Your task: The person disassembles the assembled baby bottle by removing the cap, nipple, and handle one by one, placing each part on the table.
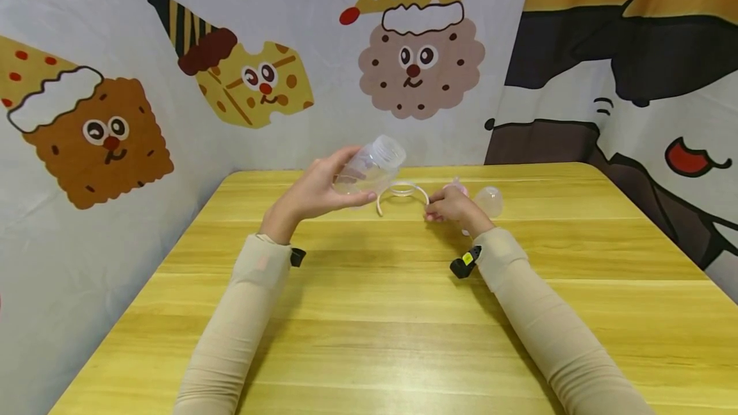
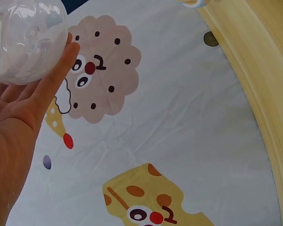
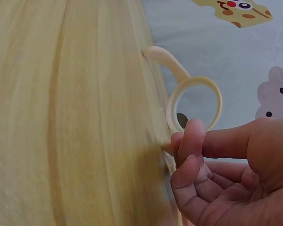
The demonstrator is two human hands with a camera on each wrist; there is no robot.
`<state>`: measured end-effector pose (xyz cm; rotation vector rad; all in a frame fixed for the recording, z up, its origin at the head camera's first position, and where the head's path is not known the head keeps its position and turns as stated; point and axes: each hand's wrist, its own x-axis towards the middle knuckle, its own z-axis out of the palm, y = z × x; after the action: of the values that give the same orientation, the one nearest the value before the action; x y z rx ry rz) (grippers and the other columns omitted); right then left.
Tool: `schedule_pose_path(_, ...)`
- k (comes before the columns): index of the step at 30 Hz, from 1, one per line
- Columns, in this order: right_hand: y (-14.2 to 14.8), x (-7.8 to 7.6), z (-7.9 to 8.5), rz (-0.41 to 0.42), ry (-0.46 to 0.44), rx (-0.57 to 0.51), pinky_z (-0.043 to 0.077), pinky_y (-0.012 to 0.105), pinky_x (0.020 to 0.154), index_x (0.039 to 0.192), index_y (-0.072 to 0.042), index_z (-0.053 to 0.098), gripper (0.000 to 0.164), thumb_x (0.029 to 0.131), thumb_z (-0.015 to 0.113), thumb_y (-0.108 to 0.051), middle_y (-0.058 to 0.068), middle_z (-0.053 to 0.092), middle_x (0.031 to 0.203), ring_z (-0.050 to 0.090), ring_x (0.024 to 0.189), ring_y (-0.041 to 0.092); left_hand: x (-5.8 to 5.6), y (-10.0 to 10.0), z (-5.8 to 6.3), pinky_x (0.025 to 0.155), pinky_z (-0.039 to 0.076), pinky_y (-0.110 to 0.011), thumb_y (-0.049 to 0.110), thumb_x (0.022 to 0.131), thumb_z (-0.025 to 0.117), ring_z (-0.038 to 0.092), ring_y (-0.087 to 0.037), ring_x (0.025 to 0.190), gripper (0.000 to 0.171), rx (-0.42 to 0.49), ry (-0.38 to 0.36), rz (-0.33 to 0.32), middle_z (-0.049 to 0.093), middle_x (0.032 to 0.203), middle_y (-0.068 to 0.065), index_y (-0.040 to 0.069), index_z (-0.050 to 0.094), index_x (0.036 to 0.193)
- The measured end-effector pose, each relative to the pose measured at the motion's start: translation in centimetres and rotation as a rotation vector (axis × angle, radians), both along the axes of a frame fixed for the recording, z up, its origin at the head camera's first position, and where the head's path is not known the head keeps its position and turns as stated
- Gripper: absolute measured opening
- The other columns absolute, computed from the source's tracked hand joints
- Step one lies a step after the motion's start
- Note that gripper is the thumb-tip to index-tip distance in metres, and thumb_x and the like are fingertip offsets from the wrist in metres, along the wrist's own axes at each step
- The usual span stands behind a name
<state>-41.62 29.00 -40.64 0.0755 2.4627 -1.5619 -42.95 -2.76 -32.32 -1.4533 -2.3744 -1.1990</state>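
A clear, wide-necked baby bottle [image 1: 369, 168] is tilted in my left hand [image 1: 314, 191], its threaded neck pointing up and to the right. Fingers and thumb grip the bottle's body above the table, and its rounded base [image 2: 30, 42] faces the left wrist view. My right hand [image 1: 455, 205] pinches one end of a whitish bottle handle, a ring with two curved arms [image 1: 403, 182]. In the right wrist view the handle's ring [image 3: 171, 106] stands just beyond the fingertips, with its other arm reaching down to the tabletop.
Behind my right hand is a pink piece [image 1: 458, 187], partly hidden by it. A clear dome-shaped cap [image 1: 489, 201] stands just to its right. The wooden table [image 1: 369, 338] runs back to a cartoon-printed cloth [image 1: 334, 127].
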Motion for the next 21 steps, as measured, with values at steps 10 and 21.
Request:
schedule_pose_path(10,-0.3,0.5,1.4,-0.035,0.087,0.124,0.057,0.025,0.074,0.150,0.020,0.043,0.051,0.106,0.056,-0.003,0.017,0.077,0.093,0.068,0.072,0.006,0.0,-0.2,0.0,0.102,0.056,-0.043,0.029,0.092,0.085,0.069,-0.023,0.120,0.076,0.015,0.008,0.000,0.069,0.136,-0.012,0.008,0.047,0.155)
schedule_pose_path(21,-0.1,2.2,6.0,-0.024,0.169,0.044,0.051,0.018,0.064,0.153,0.011,0.045,0.049,0.110,0.055,-0.010,0.007,0.069,0.094,0.063,0.074,0.009,-0.4,-0.6,-0.2,0.102,0.056,-0.044,0.030,0.095,0.083,0.069,-0.027,0.121,0.076,0.028,-0.036,0.022,0.067,0.139,-0.011,0.008,0.044,0.157)
